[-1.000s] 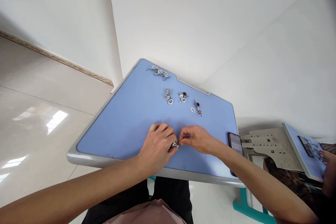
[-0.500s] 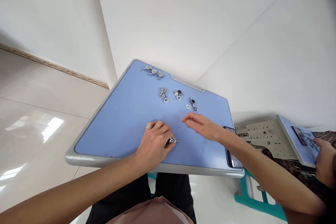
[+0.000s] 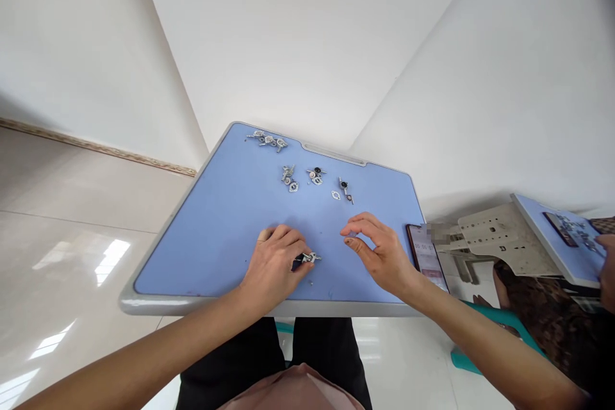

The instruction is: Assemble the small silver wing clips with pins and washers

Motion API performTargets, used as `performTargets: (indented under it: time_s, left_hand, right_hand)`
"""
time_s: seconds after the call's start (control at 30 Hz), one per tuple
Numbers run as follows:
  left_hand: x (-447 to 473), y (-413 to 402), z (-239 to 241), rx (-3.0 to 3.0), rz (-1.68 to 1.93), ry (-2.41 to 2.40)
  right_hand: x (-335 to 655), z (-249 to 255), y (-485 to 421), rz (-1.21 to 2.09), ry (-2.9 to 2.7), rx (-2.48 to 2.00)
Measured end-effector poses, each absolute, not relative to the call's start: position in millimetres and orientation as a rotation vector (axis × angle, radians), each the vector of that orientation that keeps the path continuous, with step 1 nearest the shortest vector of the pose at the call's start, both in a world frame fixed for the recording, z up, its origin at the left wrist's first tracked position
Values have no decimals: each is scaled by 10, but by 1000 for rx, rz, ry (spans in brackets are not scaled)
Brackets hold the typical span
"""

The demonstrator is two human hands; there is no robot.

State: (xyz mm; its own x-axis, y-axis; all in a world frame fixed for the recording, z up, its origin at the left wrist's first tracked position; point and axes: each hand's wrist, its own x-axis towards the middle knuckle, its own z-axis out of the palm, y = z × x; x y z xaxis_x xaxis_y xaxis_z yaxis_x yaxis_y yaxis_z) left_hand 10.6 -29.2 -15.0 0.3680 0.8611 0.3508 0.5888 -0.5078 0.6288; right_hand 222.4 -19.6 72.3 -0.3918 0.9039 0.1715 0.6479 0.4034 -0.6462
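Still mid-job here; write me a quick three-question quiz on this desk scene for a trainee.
1. Which hand holds a metal part?
2. True or false: the phone lies at the right side of the desk.
3. In which desk corner does a cluster of parts lie: A) near-left; B) far-left; C) near-right?

Key: 1. Left hand; 2. True; 3. B.

Your desktop [image 3: 216, 224] is soft blue inside a pale grey rim [image 3: 158, 305]. The part [image 3: 312, 257] in your left hand [image 3: 276, 257] is silver; the clustered parts [image 3: 268, 140] beyond are silver too, a few touched with black. Your trousers [image 3: 331, 352] are black, your top [image 3: 293, 392] dusty pink, the stool [image 3: 494, 314] teal, the skirting [image 3: 96, 147] mottled brown, the neighbour's clothing [image 3: 535, 314] brown-blotched.
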Motion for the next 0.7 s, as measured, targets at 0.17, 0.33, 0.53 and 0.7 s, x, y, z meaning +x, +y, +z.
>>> performTargets:
  time_s: [0.17,0.33,0.53,0.7]
  left_hand:
    - [104,-293,-120,2237,914,1295]
    - [104,-275,-150,2239,876,1310]
    - [103,-283,-155,2227,899,1307]
    - [108,-276,-117,2204,884,1294]
  right_hand:
    - [2157,462,-659,143,-2631,-828]
    - [2003,62,-917,114,-2695,-981]
    - [2055,1,-799,343,-2502,-1301]
    - [1952,-12,-782,308,-2494,-1286]
